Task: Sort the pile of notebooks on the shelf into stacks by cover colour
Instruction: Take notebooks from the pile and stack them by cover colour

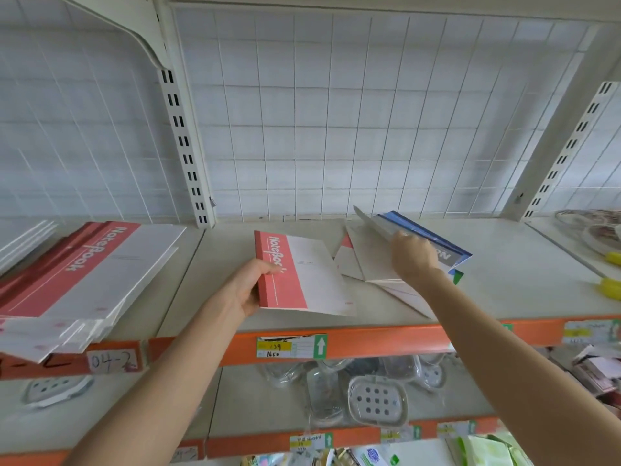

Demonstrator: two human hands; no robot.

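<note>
Within left grip [249, 288], red notebook [302, 274]; within right grip [415, 254], tilted blue notebook [440, 242].

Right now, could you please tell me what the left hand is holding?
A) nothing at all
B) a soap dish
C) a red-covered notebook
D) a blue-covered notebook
C: the left hand grips the red-covered notebook by its spine edge, while the right hand holds the blue-covered notebook at the pile.
</note>
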